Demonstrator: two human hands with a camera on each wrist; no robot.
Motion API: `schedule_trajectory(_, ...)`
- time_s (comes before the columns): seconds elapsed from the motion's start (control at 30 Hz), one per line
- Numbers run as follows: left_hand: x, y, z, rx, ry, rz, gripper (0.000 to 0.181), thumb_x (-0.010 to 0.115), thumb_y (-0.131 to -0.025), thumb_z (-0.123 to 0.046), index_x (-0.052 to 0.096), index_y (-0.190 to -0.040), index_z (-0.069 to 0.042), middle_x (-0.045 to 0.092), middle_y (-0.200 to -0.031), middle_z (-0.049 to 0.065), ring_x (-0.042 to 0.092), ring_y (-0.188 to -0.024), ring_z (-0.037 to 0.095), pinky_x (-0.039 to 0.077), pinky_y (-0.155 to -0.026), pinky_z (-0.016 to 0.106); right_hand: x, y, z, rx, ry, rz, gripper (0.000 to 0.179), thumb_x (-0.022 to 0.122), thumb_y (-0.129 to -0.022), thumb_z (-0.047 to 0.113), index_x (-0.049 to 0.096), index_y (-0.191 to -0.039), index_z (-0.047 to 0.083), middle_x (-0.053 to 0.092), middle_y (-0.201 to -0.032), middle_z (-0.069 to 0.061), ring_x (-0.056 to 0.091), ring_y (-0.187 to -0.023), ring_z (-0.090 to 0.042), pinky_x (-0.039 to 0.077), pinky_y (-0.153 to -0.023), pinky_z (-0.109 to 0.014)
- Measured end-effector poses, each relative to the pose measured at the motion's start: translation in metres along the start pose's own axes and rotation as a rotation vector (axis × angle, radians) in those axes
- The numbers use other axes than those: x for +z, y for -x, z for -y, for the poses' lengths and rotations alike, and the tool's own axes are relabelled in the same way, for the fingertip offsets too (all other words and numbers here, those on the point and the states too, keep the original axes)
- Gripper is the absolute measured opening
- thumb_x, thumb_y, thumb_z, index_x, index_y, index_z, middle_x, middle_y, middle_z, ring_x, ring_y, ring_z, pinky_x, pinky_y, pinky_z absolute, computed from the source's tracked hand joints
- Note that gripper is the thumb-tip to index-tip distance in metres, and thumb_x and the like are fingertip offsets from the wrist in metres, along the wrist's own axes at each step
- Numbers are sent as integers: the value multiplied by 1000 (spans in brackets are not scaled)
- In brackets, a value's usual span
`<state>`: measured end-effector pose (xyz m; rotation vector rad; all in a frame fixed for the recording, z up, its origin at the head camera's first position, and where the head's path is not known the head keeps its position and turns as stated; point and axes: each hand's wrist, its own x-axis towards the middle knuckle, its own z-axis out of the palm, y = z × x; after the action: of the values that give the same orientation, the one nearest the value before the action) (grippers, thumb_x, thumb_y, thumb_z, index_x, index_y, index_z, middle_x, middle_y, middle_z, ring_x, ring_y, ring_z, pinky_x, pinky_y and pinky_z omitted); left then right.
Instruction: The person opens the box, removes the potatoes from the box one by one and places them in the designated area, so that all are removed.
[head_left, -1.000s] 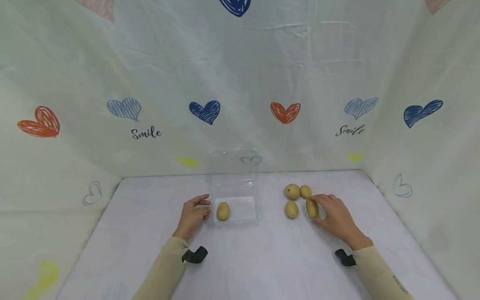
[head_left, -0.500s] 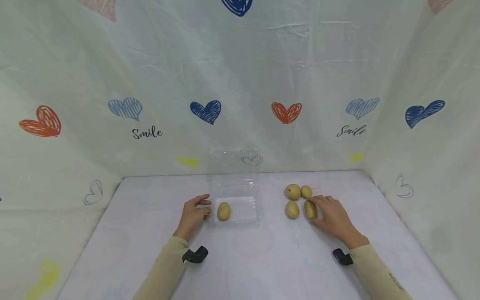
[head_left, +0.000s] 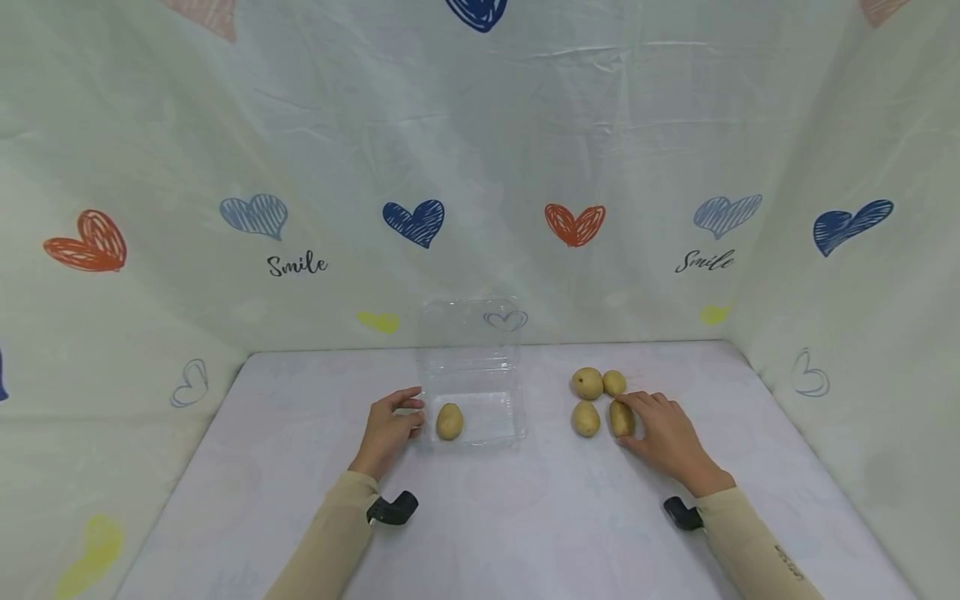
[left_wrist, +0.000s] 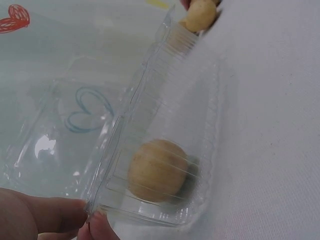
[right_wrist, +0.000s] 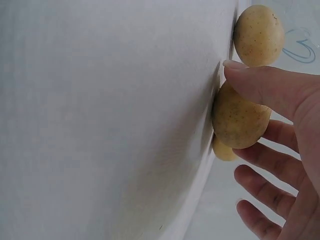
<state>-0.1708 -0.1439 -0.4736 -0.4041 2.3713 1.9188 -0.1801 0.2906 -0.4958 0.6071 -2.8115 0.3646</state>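
My right hand (head_left: 666, 437) holds a potato (head_left: 621, 419) between thumb and fingers, low at the table. In the right wrist view that potato (right_wrist: 238, 120) lies under the thumb, with the other fingers spread apart. A clear plastic clamshell container (head_left: 491, 417) stands open at the middle, its lid (head_left: 468, 329) raised at the back. One potato (head_left: 449, 422) sits inside at the left, also seen through the wall in the left wrist view. There, my left hand (left_wrist: 42, 217) pinches the container's rim at its near corner with fingertips.
Beside the held potato are a large potato (head_left: 587, 383), a small potato (head_left: 614, 382) and another potato (head_left: 586, 418), all right of the container. A white cloth covers the table (head_left: 495, 525). A printed curtain (head_left: 480, 150) rises behind it.
My right hand has shifted slightly left with its potato, which now stands closer to the neighbouring one. The left hand and the container have stayed in place.
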Motion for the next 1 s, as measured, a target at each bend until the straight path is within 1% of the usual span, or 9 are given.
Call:
schedule_trajectory(0.47, 0, 1, 1, 10, 6, -3, 48, 62, -94, 12, 60, -142, 8, 65, -120, 24, 62, -84, 14, 56, -69, 23, 2, -1, 3, 23, 13, 24, 65, 95, -77, 19, 66, -131, -5, 70, -122, -21, 64, -109, -41, 53, -90, -59)
schedule_trajectory(0.73, -1, 1, 2, 24, 24, 5, 48, 64, -94, 11, 60, -142, 9, 65, -119, 24, 62, -80, 11, 56, -68, 24, 3, 0, 3, 20, 9, 21, 65, 95, -77, 20, 66, -130, -5, 70, -122, -20, 64, -109, -41, 54, -90, -58)
schedule_trajectory(1.0, 0, -1, 4, 17, 21, 2, 47, 63, -95, 11, 61, -141, 8, 65, -120, 24, 63, -81, 11, 56, -69, 23, 2, 0, 4, 21, 1, 17, 65, 95, -78, 20, 66, -131, -5, 70, -123, -21, 64, -109, -42, 54, -90, -59)
